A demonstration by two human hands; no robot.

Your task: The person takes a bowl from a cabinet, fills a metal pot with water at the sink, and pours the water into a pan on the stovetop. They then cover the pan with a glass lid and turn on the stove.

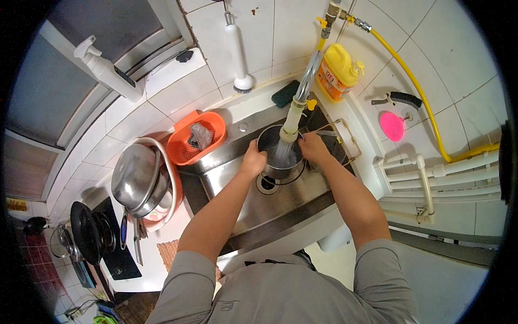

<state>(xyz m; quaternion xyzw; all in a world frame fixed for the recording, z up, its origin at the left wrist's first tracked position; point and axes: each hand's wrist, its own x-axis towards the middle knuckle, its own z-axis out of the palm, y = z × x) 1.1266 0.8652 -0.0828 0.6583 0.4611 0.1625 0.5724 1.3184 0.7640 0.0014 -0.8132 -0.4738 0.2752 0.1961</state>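
Observation:
A round metal pot (279, 172) is held over the sink (245, 208), beneath the faucet (293, 117). Water (284, 149) streams from the faucet's wide nozzle into it. My left hand (254, 160) grips the pot's left rim, fingers closed and partly hidden behind the wall. On the opposite side, my right hand (314, 148) is closed on the pot's right edge. The sink's drain (266, 184) shows just below the pot.
An orange strainer basket (180, 153) sits at the sink's left corner, near a basin stacked with metal bowls (137, 175). Behind the sink are a dark green scouring pad (285, 94) and a yellow detergent bottle (334, 73). A black pan (86, 232) stands far left.

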